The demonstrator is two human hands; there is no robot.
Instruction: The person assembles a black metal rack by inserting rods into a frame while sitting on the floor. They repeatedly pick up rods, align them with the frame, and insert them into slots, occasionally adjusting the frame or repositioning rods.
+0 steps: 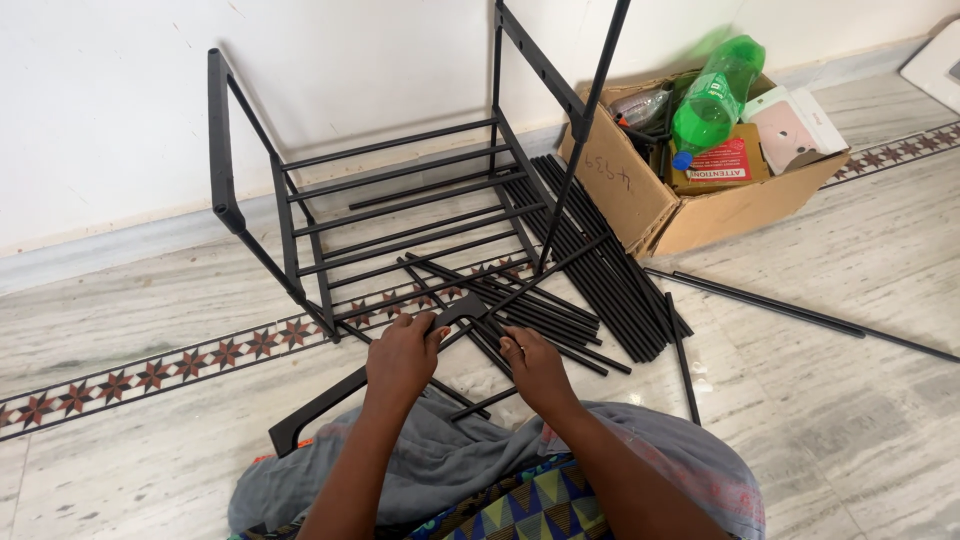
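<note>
Looking down from my head cam: my left hand [402, 358] is curled around the upper end of a black side rail [330, 398], the flat plastic-looking bar that runs from near my knee up toward the half-built rack [400, 200]. My right hand [533, 365] is just beside it, fingers bent over a thin black rod [510, 296] that angles up to the right; I can't tell from here whether it's truly pinched or just steadied.

The rail sits low in front of me, its top end touching the loose rods [590, 250] fanned out on the marble floor [850, 400].

Handling-wise I'd guess these pieces are light and stiff (hollow tube, probably), smooth enough to slide in the fingers. Best grip seems near the ends, close to the joint, since a long rod held mid-span would likely wobble.

A cardboard box [700, 215] with a green bottle [715, 95] stands over by the wall.
</note>
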